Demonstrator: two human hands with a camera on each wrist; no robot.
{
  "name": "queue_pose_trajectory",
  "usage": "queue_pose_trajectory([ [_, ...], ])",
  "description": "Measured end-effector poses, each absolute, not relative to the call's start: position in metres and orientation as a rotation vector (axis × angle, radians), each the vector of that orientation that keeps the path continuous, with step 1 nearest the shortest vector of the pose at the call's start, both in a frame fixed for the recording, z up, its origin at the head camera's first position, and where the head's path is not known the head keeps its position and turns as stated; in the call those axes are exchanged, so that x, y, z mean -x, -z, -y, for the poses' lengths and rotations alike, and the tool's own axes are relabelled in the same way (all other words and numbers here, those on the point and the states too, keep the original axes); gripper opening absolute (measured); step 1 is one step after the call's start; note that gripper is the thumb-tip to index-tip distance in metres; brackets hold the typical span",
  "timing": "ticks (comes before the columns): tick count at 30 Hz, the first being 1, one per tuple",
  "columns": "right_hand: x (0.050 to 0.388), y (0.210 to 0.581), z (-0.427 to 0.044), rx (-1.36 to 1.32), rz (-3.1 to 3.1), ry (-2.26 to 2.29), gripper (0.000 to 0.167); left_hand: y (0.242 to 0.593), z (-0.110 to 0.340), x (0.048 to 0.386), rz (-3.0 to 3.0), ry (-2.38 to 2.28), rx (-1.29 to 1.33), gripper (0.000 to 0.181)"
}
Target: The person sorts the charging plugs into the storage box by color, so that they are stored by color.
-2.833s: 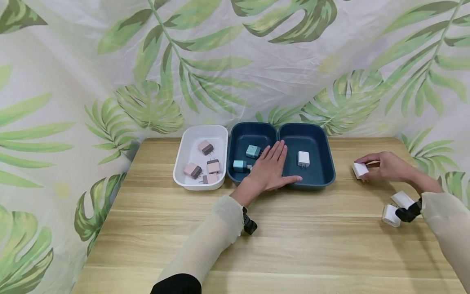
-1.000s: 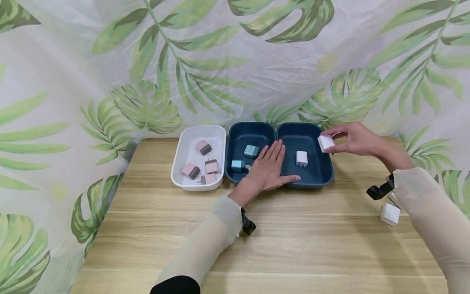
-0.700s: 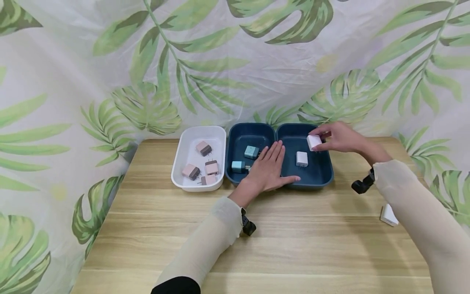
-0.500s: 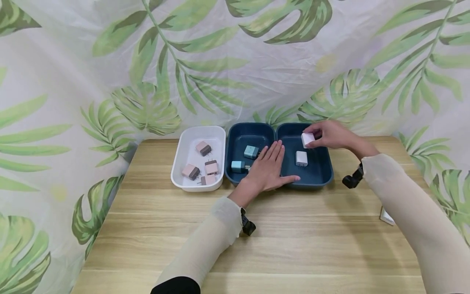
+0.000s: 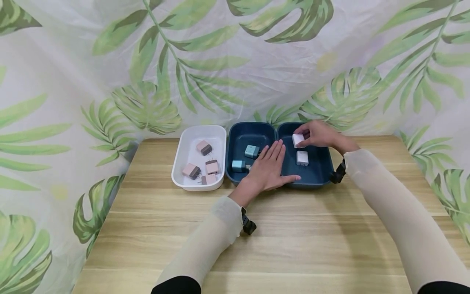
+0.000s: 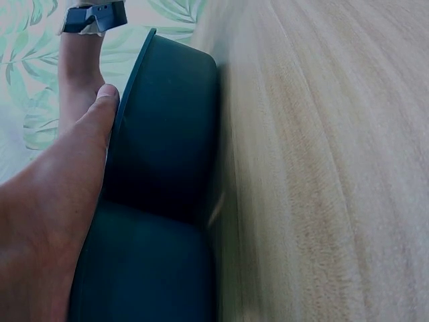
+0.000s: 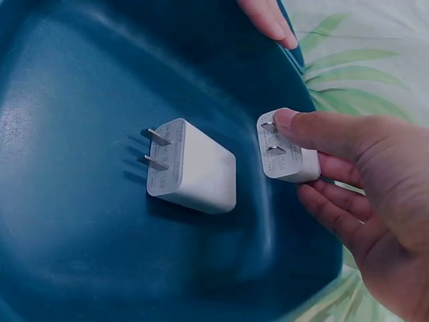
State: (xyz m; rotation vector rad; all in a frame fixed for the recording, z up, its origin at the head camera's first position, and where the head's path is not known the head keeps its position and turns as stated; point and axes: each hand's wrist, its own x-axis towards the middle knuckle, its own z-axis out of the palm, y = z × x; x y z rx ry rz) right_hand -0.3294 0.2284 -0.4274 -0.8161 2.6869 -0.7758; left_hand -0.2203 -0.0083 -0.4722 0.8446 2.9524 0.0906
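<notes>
My right hand (image 5: 317,134) pinches a white charger plug (image 5: 298,141) between thumb and fingers, inside the right dark blue tray (image 5: 323,173). In the right wrist view this held charger (image 7: 289,164) shows its two prongs beside the thumb. Another white charger (image 7: 201,171) lies on the tray floor close by, apart from it. My left hand (image 5: 266,169) lies with straight fingers across the adjoining rims of the two dark blue trays. The left wrist view shows its thumb (image 6: 104,107) along the rim of a blue tray (image 6: 167,107).
Two teal chargers (image 5: 251,151) lie in the left dark blue tray (image 5: 253,127), partly beside my left hand. Several pink and grey chargers (image 5: 191,171) lie in the white tray (image 5: 183,147) at the left. All trays stand on a wooden table (image 5: 227,253) against a leaf-patterned cloth (image 5: 235,65).
My right hand has carried the white charger leftward from over the table into the right blue tray. My right arm now hides the white chargers at the table's right. The left hand stays put.
</notes>
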Motion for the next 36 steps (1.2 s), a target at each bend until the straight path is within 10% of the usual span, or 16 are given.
queue_pose_trajectory([
  [36,0.319,0.43,-0.239,0.821,-2.702,0.924,0.039,0.476,0.007,0.221,-2.961,-0.069,-0.815,0.116],
])
